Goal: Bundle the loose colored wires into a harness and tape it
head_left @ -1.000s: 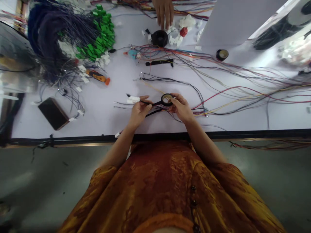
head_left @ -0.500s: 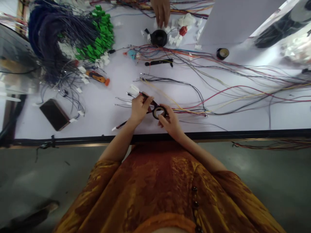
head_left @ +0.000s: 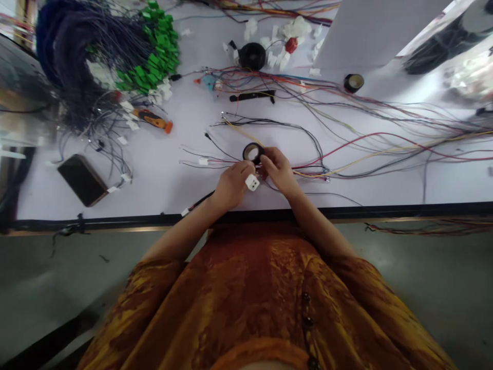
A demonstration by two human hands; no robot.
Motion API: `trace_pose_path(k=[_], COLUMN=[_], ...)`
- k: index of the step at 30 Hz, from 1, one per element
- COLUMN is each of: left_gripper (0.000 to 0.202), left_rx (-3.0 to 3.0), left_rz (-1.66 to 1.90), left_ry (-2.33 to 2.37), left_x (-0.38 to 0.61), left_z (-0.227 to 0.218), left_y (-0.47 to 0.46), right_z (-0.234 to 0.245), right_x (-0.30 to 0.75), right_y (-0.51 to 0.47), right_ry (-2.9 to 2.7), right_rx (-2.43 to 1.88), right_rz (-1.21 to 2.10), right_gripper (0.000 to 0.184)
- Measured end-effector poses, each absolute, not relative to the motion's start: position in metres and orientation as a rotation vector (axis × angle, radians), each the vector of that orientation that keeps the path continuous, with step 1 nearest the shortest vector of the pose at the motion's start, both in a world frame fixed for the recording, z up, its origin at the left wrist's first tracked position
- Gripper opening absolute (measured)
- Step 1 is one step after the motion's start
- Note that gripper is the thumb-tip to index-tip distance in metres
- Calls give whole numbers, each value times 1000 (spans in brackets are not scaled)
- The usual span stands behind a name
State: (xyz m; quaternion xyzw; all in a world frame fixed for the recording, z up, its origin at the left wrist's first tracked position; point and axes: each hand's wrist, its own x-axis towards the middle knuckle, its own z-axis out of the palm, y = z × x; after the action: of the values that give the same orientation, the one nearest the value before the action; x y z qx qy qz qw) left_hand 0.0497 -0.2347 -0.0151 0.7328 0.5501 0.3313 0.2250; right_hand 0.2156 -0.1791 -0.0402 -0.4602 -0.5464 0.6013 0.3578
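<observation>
My left hand (head_left: pixel 231 185) is closed on a small white connector (head_left: pixel 252 182) with thin wires running from it, near the front edge of the white table (head_left: pixel 169 169). My right hand (head_left: pixel 279 170) sits just to its right, fingers curled round a small roll of black tape (head_left: pixel 253 152) held at the fingertips. The two hands nearly touch. Coloured wires (head_left: pixel 346 149) trail from between the hands to the right across the table.
A dark phone (head_left: pixel 81 179) lies at the left. A heap of dark wires with green connectors (head_left: pixel 154 51) fills the far left. An orange-handled tool (head_left: pixel 154 121), a larger black tape roll (head_left: pixel 252 55), white connectors (head_left: pixel 295 31) and another tape roll (head_left: pixel 353 82) lie farther back.
The tape roll went down toward the table edge and came back up. My left hand turned so the white connector now points toward me. The other person's hand at the far edge has gone.
</observation>
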Motion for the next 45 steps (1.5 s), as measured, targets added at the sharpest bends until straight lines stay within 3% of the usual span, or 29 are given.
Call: trace_pose_path(k=[3, 8, 11, 15, 23, 30, 38, 45], left_gripper=[28, 40, 39, 39, 21, 37, 38, 29], left_rx=[2010, 1385, 1119, 1191, 1132, 1244, 1479, 1822], left_rz=[971, 1360, 1277, 1143, 1124, 1092, 1057, 836], left_ry=[1451, 1624, 1481, 1255, 1393, 1450, 1554, 1656], left_x=[49, 45, 42, 39, 47, 52, 59, 58], left_z=[-23, -41, -51, -60, -65, -57, -51, -30], left_y=[-240, -232, -224, -217, -213, -200, -193, -184], right_z=[-31, -33, -38, -44, -47, -42, -50, -48], right_x=[214, 229, 245, 257, 263, 266, 251, 237], right_y=[-160, -159, -163, -165, -170, -193, -221, -230], right_ry=[-1404, -1402, -1445, -1361, -1356, -1420, -1627, -1410], right_rx=[-1147, -1242, -1220, -1197, -1133, -1176, -1238, -1212], right_rz=[1720, 1617, 1626, 1688, 1712, 1740, 1367, 1535], right_gripper=[32, 33, 33, 37, 46, 65, 49, 41])
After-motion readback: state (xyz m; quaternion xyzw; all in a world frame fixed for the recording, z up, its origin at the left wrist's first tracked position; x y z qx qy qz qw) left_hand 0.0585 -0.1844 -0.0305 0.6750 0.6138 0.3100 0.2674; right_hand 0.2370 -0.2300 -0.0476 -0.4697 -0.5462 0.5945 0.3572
